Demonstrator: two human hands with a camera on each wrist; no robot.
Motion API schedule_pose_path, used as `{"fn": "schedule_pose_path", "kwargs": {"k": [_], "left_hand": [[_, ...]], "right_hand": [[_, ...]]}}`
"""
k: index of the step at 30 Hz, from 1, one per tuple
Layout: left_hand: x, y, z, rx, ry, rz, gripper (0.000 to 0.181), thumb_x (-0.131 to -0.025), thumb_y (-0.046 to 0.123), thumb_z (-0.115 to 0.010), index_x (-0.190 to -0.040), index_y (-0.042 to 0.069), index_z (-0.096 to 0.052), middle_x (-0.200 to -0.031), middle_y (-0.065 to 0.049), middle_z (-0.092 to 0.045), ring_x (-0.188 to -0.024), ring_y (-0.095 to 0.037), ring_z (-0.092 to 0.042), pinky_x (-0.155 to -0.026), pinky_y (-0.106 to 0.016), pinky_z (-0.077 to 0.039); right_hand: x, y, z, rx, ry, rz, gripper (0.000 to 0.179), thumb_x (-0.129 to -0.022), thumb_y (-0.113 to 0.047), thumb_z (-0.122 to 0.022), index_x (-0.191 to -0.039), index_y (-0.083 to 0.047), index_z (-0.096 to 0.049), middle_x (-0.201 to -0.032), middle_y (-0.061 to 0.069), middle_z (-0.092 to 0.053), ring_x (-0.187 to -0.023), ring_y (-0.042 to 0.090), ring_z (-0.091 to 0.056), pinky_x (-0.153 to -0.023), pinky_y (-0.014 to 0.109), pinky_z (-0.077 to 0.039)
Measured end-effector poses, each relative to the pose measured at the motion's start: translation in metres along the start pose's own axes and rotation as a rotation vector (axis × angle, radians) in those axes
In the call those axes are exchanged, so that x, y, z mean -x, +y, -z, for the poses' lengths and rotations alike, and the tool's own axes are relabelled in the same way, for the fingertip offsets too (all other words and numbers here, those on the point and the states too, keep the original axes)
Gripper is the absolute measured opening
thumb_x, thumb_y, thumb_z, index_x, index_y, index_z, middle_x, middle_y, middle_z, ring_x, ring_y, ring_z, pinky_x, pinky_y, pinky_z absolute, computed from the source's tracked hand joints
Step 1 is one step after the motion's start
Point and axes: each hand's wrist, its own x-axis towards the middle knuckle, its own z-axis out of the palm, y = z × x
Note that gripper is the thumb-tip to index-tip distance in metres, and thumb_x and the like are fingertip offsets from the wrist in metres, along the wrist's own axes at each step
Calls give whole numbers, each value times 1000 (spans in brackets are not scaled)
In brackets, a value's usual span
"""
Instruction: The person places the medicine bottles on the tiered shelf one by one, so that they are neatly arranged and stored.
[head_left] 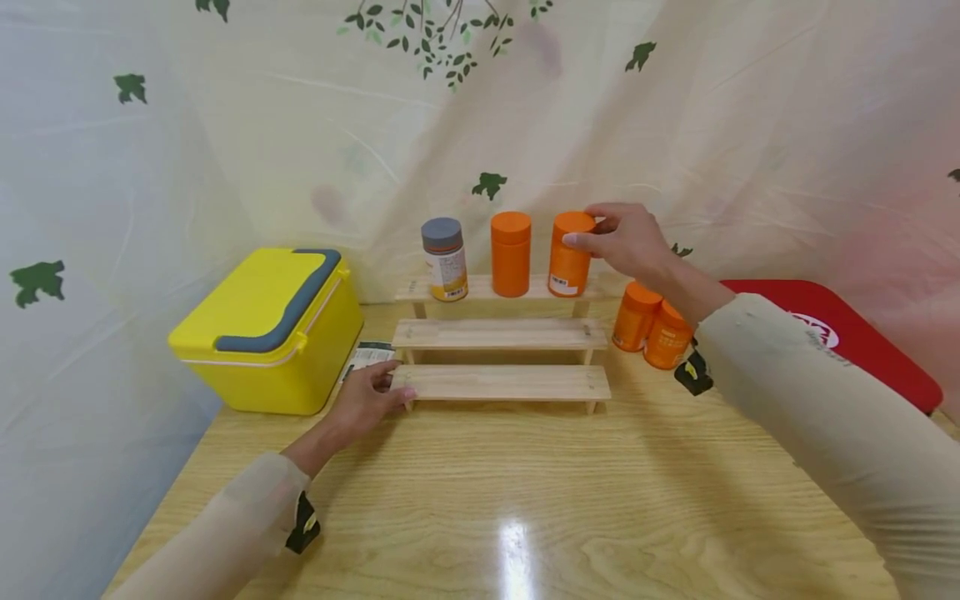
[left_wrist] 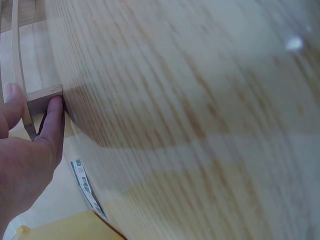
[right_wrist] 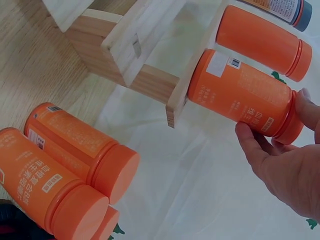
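Note:
A three-step wooden rack (head_left: 501,333) stands on the table. My left hand (head_left: 367,402) grips the left end of its lowest step; in the left wrist view the thumb lies over the board (left_wrist: 19,60) and fingers are at the leg under it. On the top step, at the right end, is an upright orange supplement bottle (head_left: 568,267). My right hand (head_left: 632,240) holds that bottle near its lid between thumb and fingers. Beside it stand a plain orange bottle (head_left: 511,258) and a white-labelled bottle with a grey lid (head_left: 447,271).
Several more orange bottles (right_wrist: 75,140) stand on the table right of the rack. Farther right lies a red case (head_left: 832,333) with a white logo. A yellow cooler box (head_left: 270,325) and a printed paper (head_left: 371,354) are on the left. A leaf-patterned cloth (head_left: 300,150) hangs behind.

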Motion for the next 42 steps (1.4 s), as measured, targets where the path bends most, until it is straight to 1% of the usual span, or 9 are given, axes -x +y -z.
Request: {"fn": "schedule_pose_path", "kwargs": {"k": [3,7,12,18,25,29,35,39,42], "left_hand": [[0,0,-1,-5,-1,14,57,-89,20,-69,-136,-4,-50,-111,-18,-63,-92,-25,-54,-79,-31,-46],[1,0,-2,-9,-2,23,57,-89,20,-70,-136,-4,-50,-111,-18,-64,-91,-25,-55,-80,-32,-47],[1,0,-2,-14,-2,20,56,-89,19,-69,-136,-4,-50,-110,-18,-64,-92,-24,-55,-80,-32,-46],[2,2,-3,-14,-10,22,57,-90,20,-69,-137,-4,-48,-112,-19,-64,-94,-25,-56,-82,-34,-47],[1,1,-3,-4,1,-10,55,-89,17,-70,-134,-6,-50,-106,-18,-64,-89,-24,-55,-76,-32,-46],[1,0,-4,2,3,-11,54,-88,17,-70,-134,-6,-51,-103,-17,-65,-87,-22,-55,-74,-30,-46],[0,0,-4,18,7,-4,54,-88,16,-70,-134,-6,-51,-102,-16,-64,-86,-22,-54,-72,-28,-45],[1,-1,-3,10,6,-4,56,-88,17,-70,-135,-6,-50,-103,-16,-64,-87,-22,-53,-74,-29,-45],[0,-1,-2,5,9,-19,56,-88,17,-70,-135,-6,-50,-101,-16,-64,-86,-22,-54,-73,-30,-45]], "right_hand": [[1,1,-1,4,1,8,76,-89,-37,-68,-149,-6,-34,-132,23,-53,-108,36,-60,-97,47,-44],[2,5,-3,14,10,21,74,-88,-39,-69,-147,-7,-38,-127,22,-56,-107,35,-60,-96,48,-44],[3,8,-4,15,26,38,70,-88,-36,-70,-145,-6,-41,-125,22,-57,-106,36,-59,-93,48,-45],[4,8,-4,22,33,48,70,-89,-35,-69,-145,-5,-41,-125,23,-56,-108,35,-58,-93,47,-45],[7,7,-1,25,17,48,74,-89,-35,-69,-147,-4,-36,-132,23,-52,-116,35,-52,-96,49,-43],[12,6,2,52,3,42,77,-88,-38,-69,-148,-5,-35,-135,22,-51,-121,36,-50,-98,51,-41],[24,11,16,63,14,40,74,-89,-39,-69,-148,-7,-37,-138,21,-49,-126,36,-45,-100,53,-39],[34,17,34,85,37,24,73,-90,-40,-66,-148,-7,-36,-136,23,-50,-121,39,-48,-99,55,-39],[42,24,47,111,51,14,74,-90,-44,-65,-148,-7,-36,-135,22,-51,-119,39,-50,-97,55,-41]]}}
